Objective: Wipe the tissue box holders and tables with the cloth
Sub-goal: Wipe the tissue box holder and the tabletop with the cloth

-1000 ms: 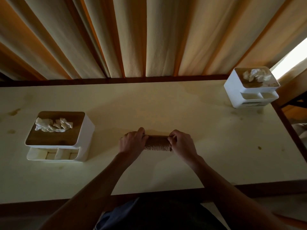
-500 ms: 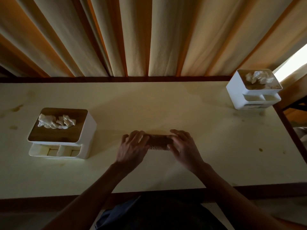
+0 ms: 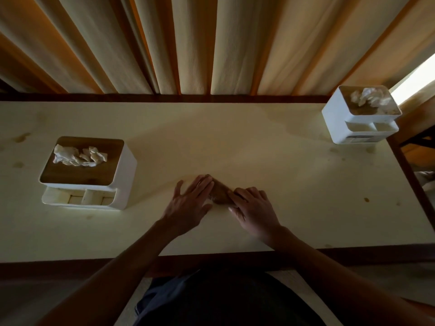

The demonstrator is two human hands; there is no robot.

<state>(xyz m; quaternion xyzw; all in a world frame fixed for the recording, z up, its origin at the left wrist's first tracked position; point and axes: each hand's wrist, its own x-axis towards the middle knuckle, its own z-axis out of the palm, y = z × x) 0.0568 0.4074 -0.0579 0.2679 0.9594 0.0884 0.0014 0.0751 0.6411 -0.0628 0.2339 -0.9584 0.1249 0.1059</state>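
Head view: the brown cloth (image 3: 220, 196) lies bunched mid-surface (image 3: 294, 184), likely soft, light and easily pinched anywhere. The left hand (image 3: 188, 208) and right hand (image 3: 254, 210) press it with flat, straight fingers, each grip open, gripping nothing.

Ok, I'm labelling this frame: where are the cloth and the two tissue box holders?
cloth (image 3: 220, 196): head view, brown patch showing between the hands.
left tissue box holder (image 3: 128, 170): head view, white side wall.
right tissue box holder (image 3: 332, 121): head view, white left wall.
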